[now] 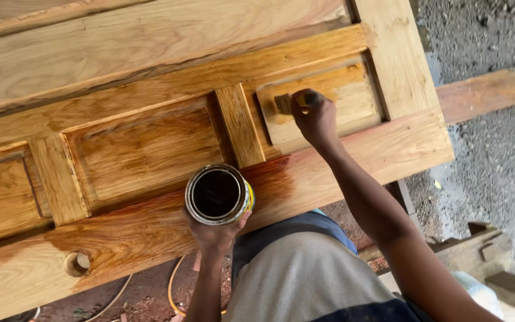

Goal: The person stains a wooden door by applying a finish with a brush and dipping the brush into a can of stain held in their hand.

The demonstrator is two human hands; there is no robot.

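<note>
The left hand (pixel 213 232) cups an open tin (pixel 219 194) of dark stain from below, over the near rail of the wooden door (pixel 150 149). Farther off, the right hand (pixel 314 119) has its grip closed around a brush (pixel 284 103) pressed on a raised panel (pixel 323 101).

Open-air carpentry yard, informal workshop. A panelled wooden door (pixel 150 137) lies flat, part stained, over gravel ground (pixel 496 36). Rough timber offcuts (pixel 478 250), a loose beam (pixel 490 89) and cables (pixel 174 286) on red dirt.
</note>
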